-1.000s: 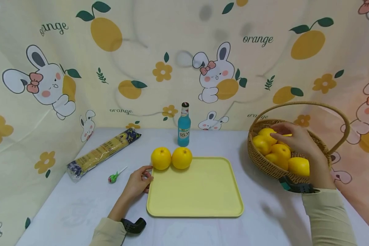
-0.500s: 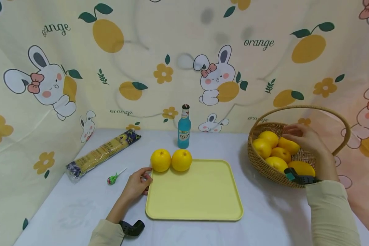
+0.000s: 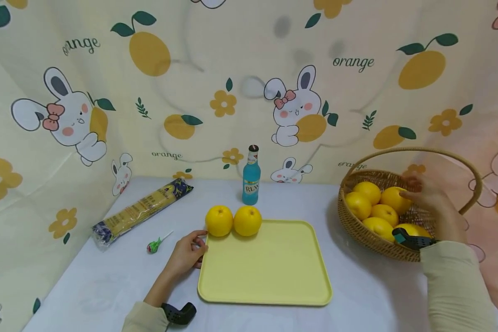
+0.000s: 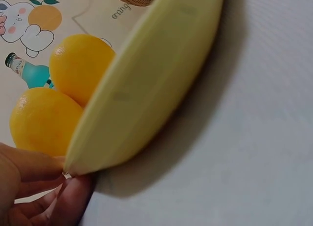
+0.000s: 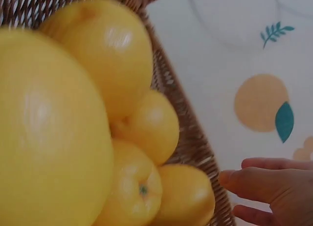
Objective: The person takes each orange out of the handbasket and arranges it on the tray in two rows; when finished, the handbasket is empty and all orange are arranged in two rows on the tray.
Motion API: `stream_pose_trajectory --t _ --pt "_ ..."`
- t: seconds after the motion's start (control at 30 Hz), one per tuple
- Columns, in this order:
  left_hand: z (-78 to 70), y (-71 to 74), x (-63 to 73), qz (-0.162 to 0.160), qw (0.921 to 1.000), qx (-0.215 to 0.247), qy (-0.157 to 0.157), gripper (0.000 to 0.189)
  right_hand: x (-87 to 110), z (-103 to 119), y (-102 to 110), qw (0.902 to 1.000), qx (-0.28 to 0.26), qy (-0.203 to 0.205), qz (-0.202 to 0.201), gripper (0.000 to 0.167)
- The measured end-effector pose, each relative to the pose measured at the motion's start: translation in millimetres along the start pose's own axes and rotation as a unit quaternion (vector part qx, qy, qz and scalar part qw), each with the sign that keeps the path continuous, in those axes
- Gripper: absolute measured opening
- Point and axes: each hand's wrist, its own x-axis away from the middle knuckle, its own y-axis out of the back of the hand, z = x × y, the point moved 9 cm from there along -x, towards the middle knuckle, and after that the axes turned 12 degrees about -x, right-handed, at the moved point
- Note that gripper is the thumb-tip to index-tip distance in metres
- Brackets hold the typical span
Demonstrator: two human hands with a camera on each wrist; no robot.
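My left hand [image 3: 185, 251] pinches the left edge of a pale yellow tray [image 3: 265, 263]; the left wrist view shows thumb and fingers on the tray rim [image 4: 146, 84]. Two yellow oranges, one left [image 3: 219, 221] and one right [image 3: 247, 221], sit side by side at the tray's back left corner. My right hand [image 3: 429, 196] is over the right side of a wicker basket [image 3: 356, 230], fingers spread, thumb right beside a yellow fruit [image 3: 393, 199]. In the right wrist view the hand [image 5: 274, 187] holds nothing. Several more yellow fruits, some round and some longer, lie in the basket.
A blue bottle [image 3: 251, 184] stands behind the tray. To the left lie a long gold and navy packet [image 3: 143, 210] and a green-wrapped lollipop [image 3: 153, 246]. The basket's tall handle [image 3: 415, 150] arches over the fruit, and a printed cloth backdrop hangs behind.
My right hand has shifted rightward within the basket, away from the left fruits. The fruit beside its thumb now looks rounder and turned. My left hand keeps its grip on the tray edge.
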Motion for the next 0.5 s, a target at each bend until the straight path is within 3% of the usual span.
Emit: stream_pose_trajectory --t 0.37,0.5 --pt "-1.2 0.2 2.9 0.002 1.0 0.005 0.003 0.04 3.8 -24.4 1.6 0.9976 0.037 -0.056 0.015 0.074" --pt "-0.4 -1.7 3.6 0.007 0.9999 0.006 0.005 0.039 5.1 -39.4 -1.9 0.9956 0.022 -0.084 0.034 0.089"
